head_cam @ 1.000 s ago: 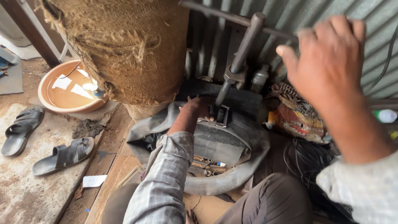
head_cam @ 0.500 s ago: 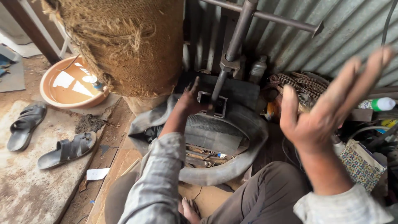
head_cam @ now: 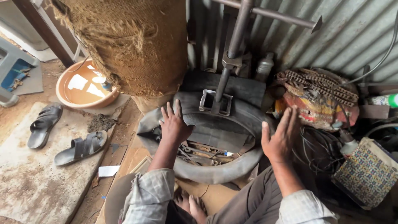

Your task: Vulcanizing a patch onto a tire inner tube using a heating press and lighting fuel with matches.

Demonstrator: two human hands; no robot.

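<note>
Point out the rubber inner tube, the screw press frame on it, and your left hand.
rubber inner tube (head_cam: 215,172), head view, on its near curved edge.
screw press frame (head_cam: 215,101), head view, on the square metal foot.
left hand (head_cam: 174,124), head view, on its back.

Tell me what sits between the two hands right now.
In the head view, the black rubber inner tube spans the stretch between the left hand and the right hand, with small metal tools lying inside its ring.

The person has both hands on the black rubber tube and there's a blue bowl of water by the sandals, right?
Not quite: the bowl is orange, not blue, as the head view shows. The rest holds: the left hand and right hand rest on the black rubber tube, and the water bowl sits near the sandals.
</note>
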